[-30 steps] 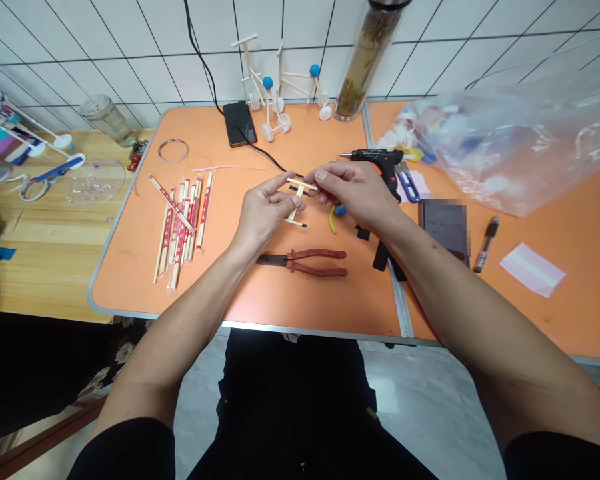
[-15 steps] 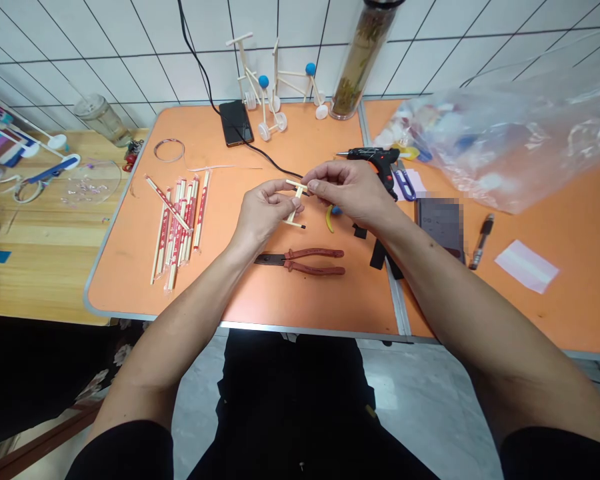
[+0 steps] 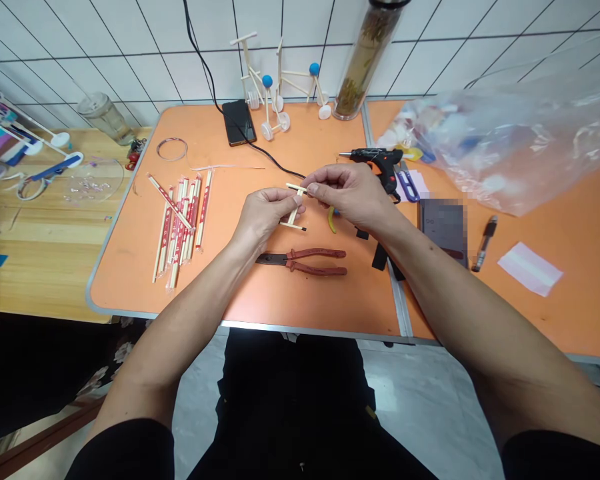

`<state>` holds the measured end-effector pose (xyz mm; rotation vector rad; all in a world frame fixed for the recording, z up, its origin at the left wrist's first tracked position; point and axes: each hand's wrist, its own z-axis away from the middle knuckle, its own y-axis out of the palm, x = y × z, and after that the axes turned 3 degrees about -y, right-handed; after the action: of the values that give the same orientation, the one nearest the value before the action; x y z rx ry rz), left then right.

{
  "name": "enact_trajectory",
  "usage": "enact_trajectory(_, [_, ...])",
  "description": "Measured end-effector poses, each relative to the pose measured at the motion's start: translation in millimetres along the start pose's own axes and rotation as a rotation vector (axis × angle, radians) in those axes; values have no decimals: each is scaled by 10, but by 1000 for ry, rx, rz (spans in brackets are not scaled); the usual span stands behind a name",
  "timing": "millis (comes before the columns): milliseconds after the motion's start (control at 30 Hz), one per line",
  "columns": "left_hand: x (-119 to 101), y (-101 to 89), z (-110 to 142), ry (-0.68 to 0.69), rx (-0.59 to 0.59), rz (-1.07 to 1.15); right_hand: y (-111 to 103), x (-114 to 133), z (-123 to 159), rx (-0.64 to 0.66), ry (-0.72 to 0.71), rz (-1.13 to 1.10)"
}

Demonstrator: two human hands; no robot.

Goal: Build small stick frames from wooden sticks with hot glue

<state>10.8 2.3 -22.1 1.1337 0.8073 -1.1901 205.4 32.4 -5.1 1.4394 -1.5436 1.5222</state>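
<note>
Near the center of the frame, a left hand (image 3: 265, 217) and a right hand (image 3: 350, 195) pinch one small wooden stick frame (image 3: 295, 212) between them, their fingers curled closed on it. Just below lies one pair of pliers (image 3: 301, 262), with one glue gun (image 3: 377, 160) to the upper right and a bundle of wrapped chopsticks (image 3: 177, 227) to the left.

No lettering can be read in this view. The paper wrappers of the chopsticks (image 3: 178, 230) bear red printed markings, too small to make out. The dark flat object (image 3: 443, 225) is pixelated, hiding any marks, and the black pen (image 3: 485, 244) shows nothing legible.
</note>
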Motion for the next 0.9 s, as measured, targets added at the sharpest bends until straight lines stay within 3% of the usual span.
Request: enact_trajectory(900, [-9, 4, 16, 61, -35, -1, 10, 4, 11, 12, -48, 1])
